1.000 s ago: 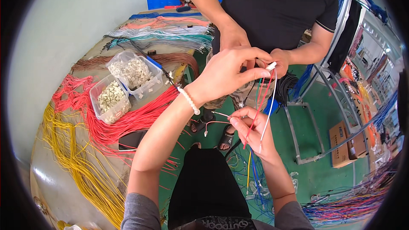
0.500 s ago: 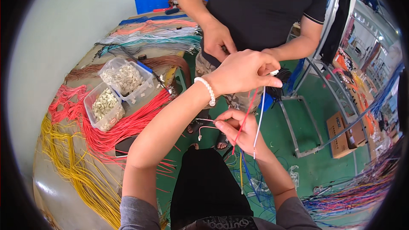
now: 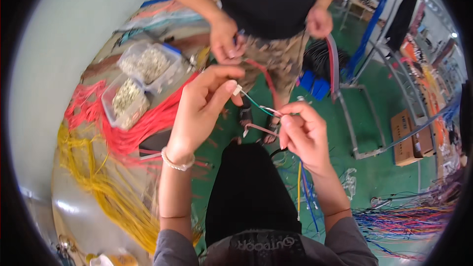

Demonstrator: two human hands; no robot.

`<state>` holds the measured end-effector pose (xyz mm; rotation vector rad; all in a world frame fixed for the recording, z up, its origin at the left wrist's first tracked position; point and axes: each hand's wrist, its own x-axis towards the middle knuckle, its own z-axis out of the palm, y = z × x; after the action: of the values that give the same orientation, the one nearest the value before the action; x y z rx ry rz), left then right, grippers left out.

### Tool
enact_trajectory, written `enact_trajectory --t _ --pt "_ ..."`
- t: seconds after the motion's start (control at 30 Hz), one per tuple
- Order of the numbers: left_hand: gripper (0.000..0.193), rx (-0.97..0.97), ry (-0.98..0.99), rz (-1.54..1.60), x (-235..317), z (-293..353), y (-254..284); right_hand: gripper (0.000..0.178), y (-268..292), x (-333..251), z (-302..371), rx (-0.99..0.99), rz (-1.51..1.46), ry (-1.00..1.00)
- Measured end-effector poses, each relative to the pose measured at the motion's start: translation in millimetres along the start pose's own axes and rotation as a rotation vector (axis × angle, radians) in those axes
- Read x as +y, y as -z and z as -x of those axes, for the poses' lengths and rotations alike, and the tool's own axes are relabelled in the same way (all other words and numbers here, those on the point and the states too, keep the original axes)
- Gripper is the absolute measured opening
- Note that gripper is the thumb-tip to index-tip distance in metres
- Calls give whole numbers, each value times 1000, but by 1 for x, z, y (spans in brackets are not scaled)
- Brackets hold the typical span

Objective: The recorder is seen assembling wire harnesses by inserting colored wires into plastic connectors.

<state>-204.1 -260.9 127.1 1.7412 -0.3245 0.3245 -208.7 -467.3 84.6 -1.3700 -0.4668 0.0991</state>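
Observation:
In front of my body, my left hand (image 3: pixel 203 106) pinches a small white plug connector (image 3: pixel 237 90) between thumb and fingers. Thin green and white wires (image 3: pixel 256 104) run from this connector across to my right hand (image 3: pixel 306 133), whose thumb and fingertips are closed on them. Below that hand hangs a short pinkish wire (image 3: pixel 261 128) with a small white end. Across from me a co-worker's hand (image 3: pixel 226 39) is close beyond my left fingers, near a red wire (image 3: pixel 266 76). The co-worker's other hand (image 3: pixel 320 22) has red and grey wires (image 3: pixel 333 64) hanging below it.
On the table at left stand two clear plastic boxes (image 3: pixel 104 99) of small pale connectors. Red wire bundles (image 3: pixel 128 130) and yellow ones (image 3: pixel 106 192) lie around them. A metal frame (image 3: pixel 352 128), a cardboard box (image 3: pixel 403 143) and many coloured wires (image 3: pixel 409 221) are at right.
My left hand has drawn back from the co-worker's hands and now holds the connector lower down. My right hand has risen slightly to the right. The co-worker's hands have moved apart.

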Motion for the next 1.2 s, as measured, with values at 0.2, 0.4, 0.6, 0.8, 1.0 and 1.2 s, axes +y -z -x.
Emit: enact_trajectory --t 0.2,0.4,0.6,0.8,1.0,1.2 --pt "14 231 303 510 -47 87 -18 10 -24 31 35 32 26 -29" --pt "12 414 174 179 -72 122 -47 6 -44 27 70 17 387 188" --pt "11 337 306 508 -62 138 -42 8 -40 54 71 104 139 -215" --pt "12 325 334 575 -58 140 -44 6 -39 53 71 107 197 -205" --pt "12 334 294 487 -60 144 -46 5 -38 43 68 83 226 -268" --pt "12 327 255 451 -61 147 -48 8 -40 35 69 44 284 -269"
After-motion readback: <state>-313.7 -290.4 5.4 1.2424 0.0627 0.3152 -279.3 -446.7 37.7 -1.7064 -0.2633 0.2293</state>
